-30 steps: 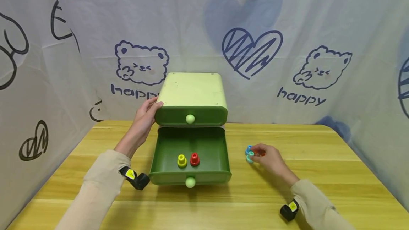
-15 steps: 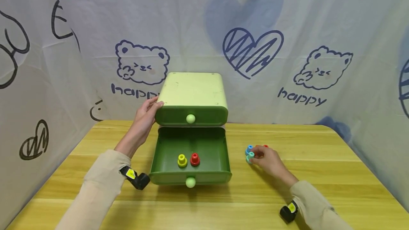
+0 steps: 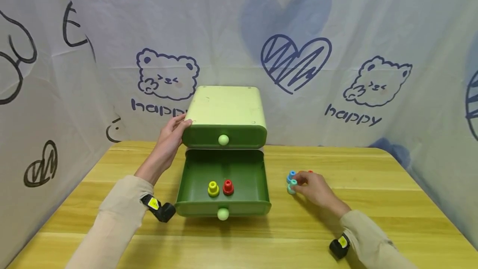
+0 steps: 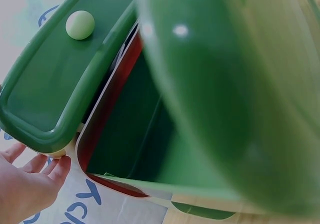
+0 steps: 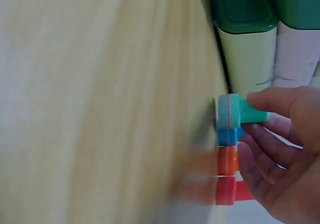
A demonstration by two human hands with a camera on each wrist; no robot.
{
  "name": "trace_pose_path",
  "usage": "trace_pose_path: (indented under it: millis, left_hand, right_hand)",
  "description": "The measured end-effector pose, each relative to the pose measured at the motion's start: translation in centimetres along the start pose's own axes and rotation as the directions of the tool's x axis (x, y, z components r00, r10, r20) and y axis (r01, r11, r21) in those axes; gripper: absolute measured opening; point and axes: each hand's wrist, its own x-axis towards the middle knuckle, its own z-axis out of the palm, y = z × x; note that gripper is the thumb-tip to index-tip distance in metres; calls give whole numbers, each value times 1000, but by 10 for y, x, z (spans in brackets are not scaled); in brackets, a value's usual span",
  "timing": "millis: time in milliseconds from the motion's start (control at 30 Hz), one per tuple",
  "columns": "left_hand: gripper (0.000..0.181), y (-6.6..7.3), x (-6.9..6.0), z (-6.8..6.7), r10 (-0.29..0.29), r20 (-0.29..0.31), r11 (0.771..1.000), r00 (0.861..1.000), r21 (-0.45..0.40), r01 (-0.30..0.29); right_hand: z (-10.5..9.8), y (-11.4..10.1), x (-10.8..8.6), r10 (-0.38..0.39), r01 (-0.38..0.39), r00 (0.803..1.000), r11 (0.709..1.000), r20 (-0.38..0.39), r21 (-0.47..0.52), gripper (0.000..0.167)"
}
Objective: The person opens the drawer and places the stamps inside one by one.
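My right hand [image 3: 317, 190] pinches the handle of a teal toy stamp [image 5: 233, 112] between thumb and fingers, right of the cabinet. A blue stamp [image 3: 291, 176] stands just behind it; an orange stamp [image 5: 226, 160] and a red stamp [image 5: 226, 190] are lined up beyond, partly hidden by the hand. On the left, my left hand [image 3: 169, 138] rests against the side of the small green drawer cabinet [image 3: 228, 105], thumb at its top front corner. Its lower drawer [image 3: 246, 208] is pulled out, holding a yellow stamp [image 3: 213, 189] and another red stamp [image 3: 228, 187] side by side.
The upper drawer [image 3: 242, 137] is closed, with a round pale knob [image 3: 223, 140]. Everything stands on a wooden table [image 3: 298, 235]. A pale cloth [image 3: 231, 24] with bear and heart drawings hangs behind and at both sides.
My right hand has shifted only slightly at the teal stamp, and its fingers now cover the orange stamp. My left hand and the drawers stay where they were.
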Motion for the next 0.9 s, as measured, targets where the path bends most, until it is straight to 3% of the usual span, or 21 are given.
trace_pose_path:
  millis: [467, 767, 900]
  left_hand:
    - [65, -1, 0, -1, 3, 3, 1000, 1000, 8, -3]
    - [64, 0, -1, 1, 7, -1, 1000, 1000, 3, -7]
    - [64, 0, -1, 1, 7, -5, 1000, 1000, 1, -7]
  right_hand:
    - [-15, -24, 8, -72, 69, 996, 996, 44, 52, 16]
    - [-21, -38, 12, -50, 46, 996, 997, 68, 61, 16]
    - [-25, -43, 14, -79, 74, 994, 995, 73, 65, 16]
